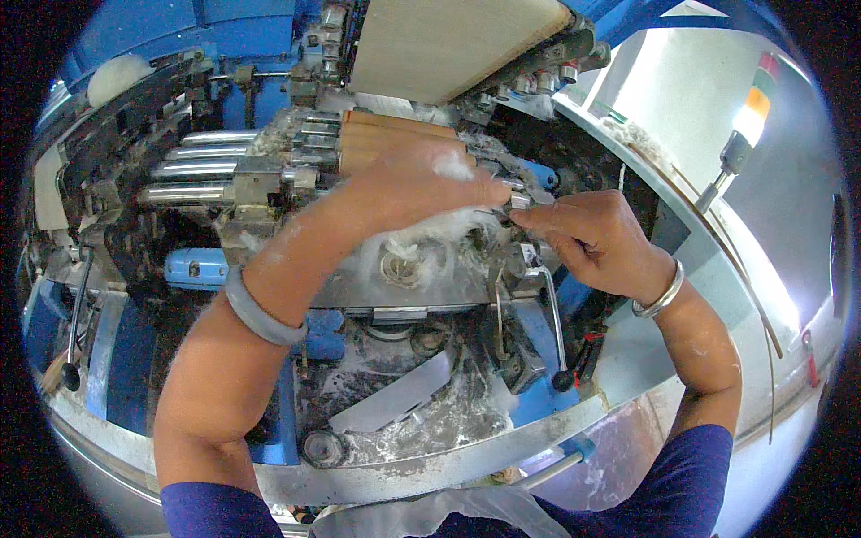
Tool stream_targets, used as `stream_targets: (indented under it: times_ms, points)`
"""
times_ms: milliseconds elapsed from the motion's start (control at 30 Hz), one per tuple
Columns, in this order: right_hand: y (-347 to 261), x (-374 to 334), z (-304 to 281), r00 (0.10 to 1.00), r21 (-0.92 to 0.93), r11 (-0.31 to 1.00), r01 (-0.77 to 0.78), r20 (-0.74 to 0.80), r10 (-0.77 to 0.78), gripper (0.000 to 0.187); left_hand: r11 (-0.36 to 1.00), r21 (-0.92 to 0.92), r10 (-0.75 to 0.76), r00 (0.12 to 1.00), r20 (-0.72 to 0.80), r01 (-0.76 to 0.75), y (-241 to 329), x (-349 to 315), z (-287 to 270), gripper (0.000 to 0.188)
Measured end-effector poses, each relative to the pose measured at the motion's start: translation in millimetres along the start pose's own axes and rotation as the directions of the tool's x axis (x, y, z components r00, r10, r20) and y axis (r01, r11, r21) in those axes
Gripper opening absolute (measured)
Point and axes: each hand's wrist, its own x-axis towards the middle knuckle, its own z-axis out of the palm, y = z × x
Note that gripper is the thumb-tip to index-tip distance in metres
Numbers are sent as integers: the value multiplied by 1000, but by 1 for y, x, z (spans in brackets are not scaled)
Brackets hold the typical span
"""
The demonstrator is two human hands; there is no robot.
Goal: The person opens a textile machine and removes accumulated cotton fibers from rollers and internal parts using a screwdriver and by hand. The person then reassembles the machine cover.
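Observation:
My left hand (439, 184) reaches across the machine's rollers, palm down, its fingertips together at the right roller end (518, 199). White fibre fluff (453, 167) clings to the back of this hand, and a larger tuft of fibre (426, 231) lies just below it on the metal. From the right comes my right hand (592, 238), its fingers curled and thumb and forefinger pressed together at the same roller end. The two hands' fingertips nearly meet there. Whatever they pinch is too small or hidden to make out. Behind the left hand run tan rollers (395, 134).
Shiny steel rollers (202, 170) stand at the left. A slanted cream belt (457, 40) rises behind. Levers with black knobs (562, 380) flank the front. A grey metal plate (395, 394) lies in the fluff-strewn bay below. A signal lamp (752, 112) leans at the right.

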Motion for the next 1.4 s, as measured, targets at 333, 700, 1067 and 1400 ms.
stream_targets:
  times_ms: [333, 700, 1067, 1400]
  points:
    - [6, -6, 14, 976, 83, 995, -57, -203, 73, 30, 997, 69, 66, 948, -310, -47, -11, -3, -8, 40]
    - [28, 47, 58, 905, -509, 760, 403, 344, -250, 24, 989, 145, 93, 817, -569, -12, -3, 1, -9, 48]
    - [-40, 34, 21, 829, -518, 781, 350, 559, -1, 22, 884, 465, 355, 715, -602, -47, -16, 11, 0, 49]
    - [5, 53, 41, 858, -562, 709, 426, 500, -119, 19, 874, 457, 399, 780, -482, -164, 17, -4, 12, 51]
